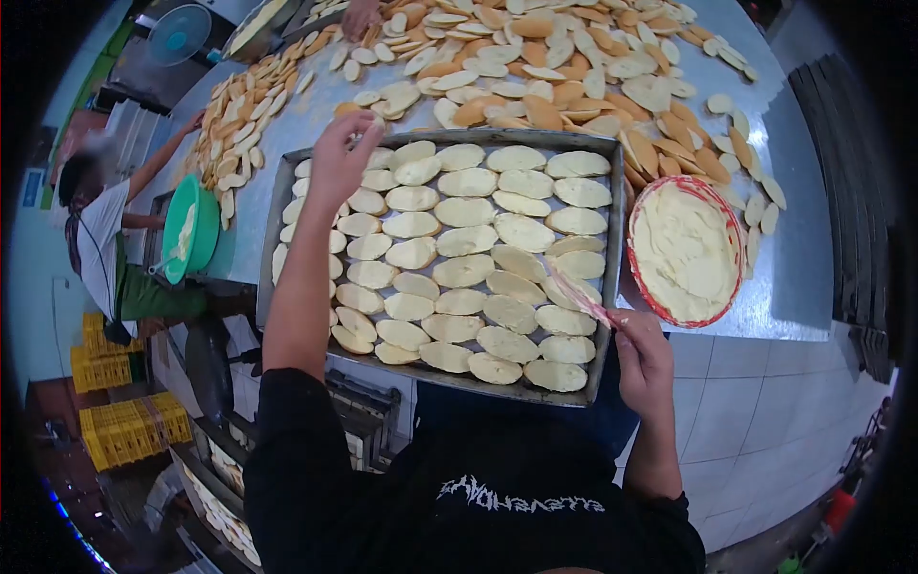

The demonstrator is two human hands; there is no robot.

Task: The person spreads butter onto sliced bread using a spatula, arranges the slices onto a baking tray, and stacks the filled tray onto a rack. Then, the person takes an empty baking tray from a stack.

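Observation:
My right hand (645,354) grips a pinkish, cream-smeared spatula (579,295) at the tray's right side, its blade over the slices there. My left hand (344,153) is above the tray's far left edge, fingers curled toward the thumb with a small pale bit at the tips; what it is stays unclear. Under both arms lies a large metal tray (602,368) filled with rows of oval bread slices (464,270), many looking pale and coated. Right of the tray stands a red-rimmed bowl (736,239) of pale yellow cream (684,244).
Loose bread slices (564,57) with brown crusts are heaped across the metal table (798,220). At left, a co-worker (100,234) reaches toward another heap beside a green basin (196,234). Another person's hand (361,17) shows at the far side. Yellow crates (134,430) are stacked lower left.

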